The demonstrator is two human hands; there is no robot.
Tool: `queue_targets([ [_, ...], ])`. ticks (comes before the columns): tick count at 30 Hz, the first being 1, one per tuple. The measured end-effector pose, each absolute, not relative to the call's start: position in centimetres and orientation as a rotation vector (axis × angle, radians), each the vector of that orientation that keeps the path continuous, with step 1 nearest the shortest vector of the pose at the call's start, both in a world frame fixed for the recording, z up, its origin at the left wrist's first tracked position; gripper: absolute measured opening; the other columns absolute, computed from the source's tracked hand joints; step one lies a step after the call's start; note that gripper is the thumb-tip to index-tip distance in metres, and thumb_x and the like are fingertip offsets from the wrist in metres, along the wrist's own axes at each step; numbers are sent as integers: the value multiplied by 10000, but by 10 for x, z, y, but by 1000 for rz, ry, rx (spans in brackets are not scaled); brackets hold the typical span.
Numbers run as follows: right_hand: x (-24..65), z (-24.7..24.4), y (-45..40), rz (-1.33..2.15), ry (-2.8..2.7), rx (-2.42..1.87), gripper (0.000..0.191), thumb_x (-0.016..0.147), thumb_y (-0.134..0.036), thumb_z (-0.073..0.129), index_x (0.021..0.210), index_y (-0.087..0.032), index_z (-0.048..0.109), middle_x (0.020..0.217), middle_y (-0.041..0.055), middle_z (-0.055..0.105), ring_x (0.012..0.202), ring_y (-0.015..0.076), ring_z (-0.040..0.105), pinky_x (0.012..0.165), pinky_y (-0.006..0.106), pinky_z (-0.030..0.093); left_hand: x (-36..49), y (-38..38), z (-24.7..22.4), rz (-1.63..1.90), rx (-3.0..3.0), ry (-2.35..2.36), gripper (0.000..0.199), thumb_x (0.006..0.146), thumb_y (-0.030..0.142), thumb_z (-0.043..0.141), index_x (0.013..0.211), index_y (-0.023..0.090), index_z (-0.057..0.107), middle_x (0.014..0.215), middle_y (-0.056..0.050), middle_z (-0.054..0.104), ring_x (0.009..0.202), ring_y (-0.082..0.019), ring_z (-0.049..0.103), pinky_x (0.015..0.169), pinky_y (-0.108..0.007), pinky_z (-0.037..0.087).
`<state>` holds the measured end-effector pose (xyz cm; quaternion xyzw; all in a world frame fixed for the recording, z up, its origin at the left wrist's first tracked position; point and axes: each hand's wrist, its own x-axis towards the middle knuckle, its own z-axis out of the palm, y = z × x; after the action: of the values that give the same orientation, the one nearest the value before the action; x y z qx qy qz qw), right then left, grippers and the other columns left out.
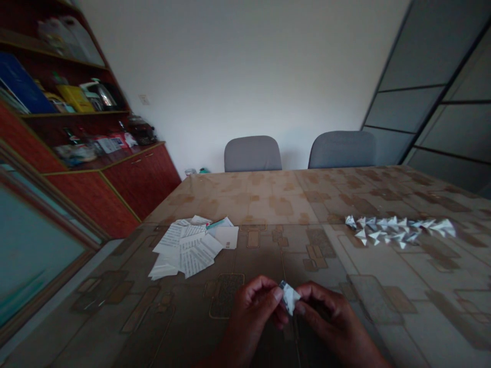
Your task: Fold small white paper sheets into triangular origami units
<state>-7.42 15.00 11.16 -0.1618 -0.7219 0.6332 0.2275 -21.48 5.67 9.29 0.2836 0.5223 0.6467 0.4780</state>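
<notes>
Between my two hands, just above the near part of the table, is a small folded piece of paper (pixel 290 297), white with a dark printed edge. My left hand (pixel 258 306) pinches its left side between thumb and fingers. On the other side, the thumb and fingers of my right hand (pixel 326 311) grip its right corner. Loose printed paper sheets (pixel 195 245) lie in a fanned pile at the left. Several small folded paper pieces (pixel 395 230) with pointed tips stand in rough rows at the right.
A patterned cloth covers the wide table (pixel 264 194). Two grey chairs (pixel 253 153) stand at its far edge before a white wall. To the left is a red-brown cabinet (pixel 141 179) with loaded shelves, including a kettle (pixel 104 96). Panelled doors (pixel 422 102) rise at the right.
</notes>
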Motion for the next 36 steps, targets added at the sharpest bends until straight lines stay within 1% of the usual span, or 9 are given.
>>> queue_targets([
  [4, -73, 109, 150, 1672, -1990, -559, 250, 917, -381, 554, 777, -197, 649, 706, 3, 691, 686, 167, 656, 657, 243, 510, -212, 54, 91, 1598, 784, 1293, 380, 775, 514, 697, 760, 146, 604, 598, 1, 613, 525, -115, 580, 503, -197, 450],
  [7, -72, 107, 150, 1460, -2057, -663, 252, 894, -381, 566, 752, -185, 635, 674, 9, 673, 636, 165, 640, 596, 230, 503, -211, 54, 87, 1616, 827, 1367, 327, 784, 470, 696, 765, 156, 609, 641, -1, 622, 557, -121, 596, 512, -191, 451],
  [10, -70, 105, 150, 1262, -2150, -692, 228, 890, -335, 573, 718, -190, 614, 646, -2, 649, 594, 148, 620, 559, 208, 489, -212, 54, 84, 1601, 820, 1430, 285, 762, 426, 716, 760, 158, 617, 632, 5, 618, 583, -126, 595, 525, -185, 445],
  [14, -68, 102, 149, 1070, -2211, -631, 183, 890, -278, 583, 726, -199, 604, 662, -10, 632, 582, 133, 614, 544, 190, 482, -213, 54, 80, 1606, 782, 1406, 282, 720, 413, 745, 746, 156, 633, 631, 6, 617, 581, -119, 566, 527, -181, 442],
  [19, -68, 104, 146, 914, -2227, -523, 169, 894, -233, 572, 729, -210, 595, 672, -9, 624, 586, 131, 617, 551, 198, 474, -213, 54, 80, 1635, 745, 1348, 258, 728, 388, 749, 764, 153, 649, 675, -2, 635, 623, -126, 581, 567, -191, 467],
  [24, -67, 104, 144, 851, -2274, -481, 150, 888, -199, 563, 740, -221, 581, 681, -7, 625, 620, 141, 621, 570, 208, 472, -212, 56, 85, 1698, 719, 1330, 250, 722, 357, 764, 784, 159, 626, 695, 8, 634, 619, -116, 584, 560, -184, 468],
  [27, -67, 103, 144, 890, -2283, -496, 140, 901, -208, 556, 769, -226, 602, 696, -9, 639, 633, 140, 632, 589, 206, 481, -212, 56, 85, 1701, 699, 1319, 254, 729, 352, 764, 770, 162, 601, 700, 6, 643, 619, -118, 598, 564, -187, 476],
  [31, -68, 104, 144, 983, -2266, -519, 131, 929, -242, 536, 857, -235, 646, 759, -3, 676, 679, 141, 660, 619, 198, 500, -211, 54, 85, 1686, 722, 1345, 214, 748, 325, 747, 822, 163, 628, 780, -21, 682, 702, -147, 639, 616, -209, 502],
  [36, -70, 106, 145, 967, -2273, -482, 139, 929, -247, 522, 878, -231, 650, 755, 7, 671, 687, 156, 661, 632, 216, 514, -207, 54, 89, 1699, 786, 1400, 171, 738, 253, 720, 871, 168, 656, 827, -46, 720, 771, -181, 675, 673, -236, 525],
])
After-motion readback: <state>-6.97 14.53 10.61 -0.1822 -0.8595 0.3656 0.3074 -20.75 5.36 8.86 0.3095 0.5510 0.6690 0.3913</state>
